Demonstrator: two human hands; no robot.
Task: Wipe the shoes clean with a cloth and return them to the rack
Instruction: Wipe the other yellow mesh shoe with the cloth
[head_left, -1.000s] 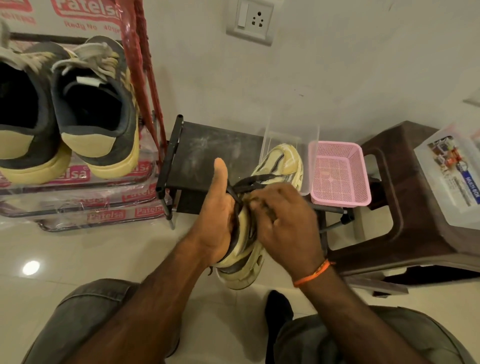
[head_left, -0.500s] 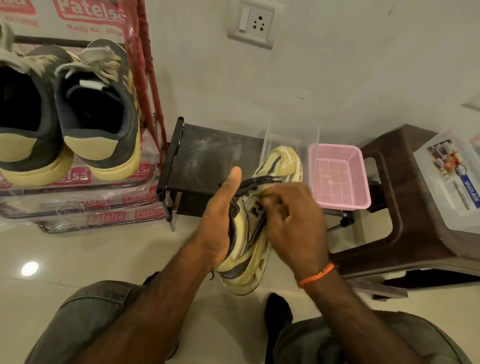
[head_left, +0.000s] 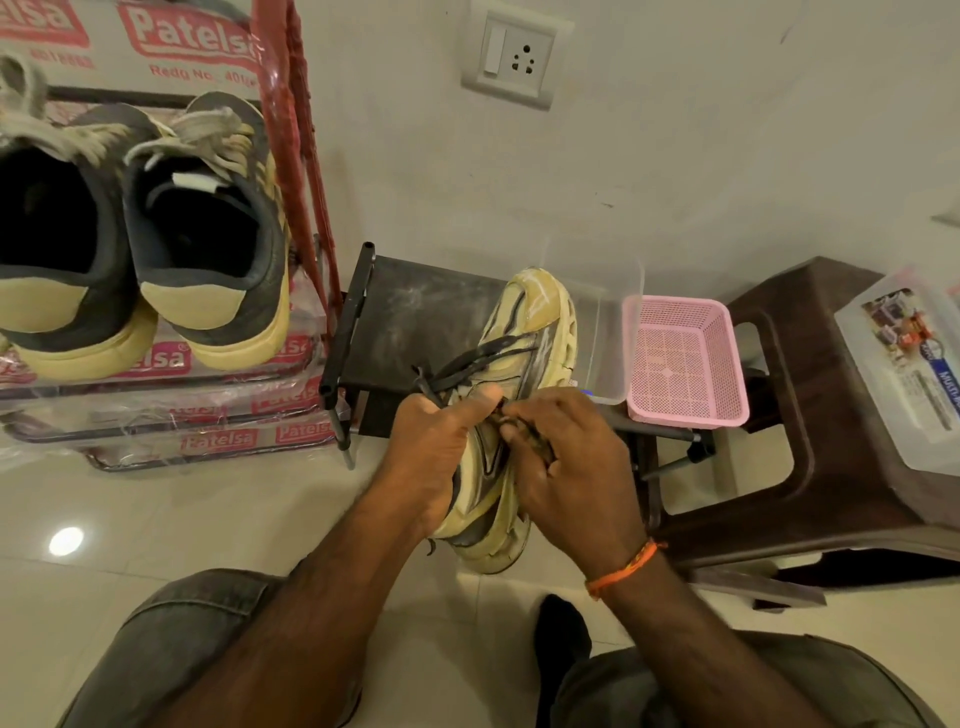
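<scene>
Cream sneaker (head_left: 524, 364) held up off the floor between both hands, toe pointing away toward the wall, just above the dark low rack (head_left: 415, 312). Left hand (head_left: 436, 457) grips its heel side, thumb laid across the tongue. Right hand (head_left: 566, 462) curls against the shoe's side with a dark scrap, maybe cloth, pinched in the fingers; too small to be sure. Grey shoe pair (head_left: 135, 244) sits on the red rack (head_left: 291, 130) at left. Pink basket (head_left: 685, 364) beside the sneaker's toe.

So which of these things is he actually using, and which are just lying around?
In use: cream shoe, held by left hand; right hand working at its side; shoe rack; dark pair.
Lying about: pink basket, brown stool, plastic box.
</scene>
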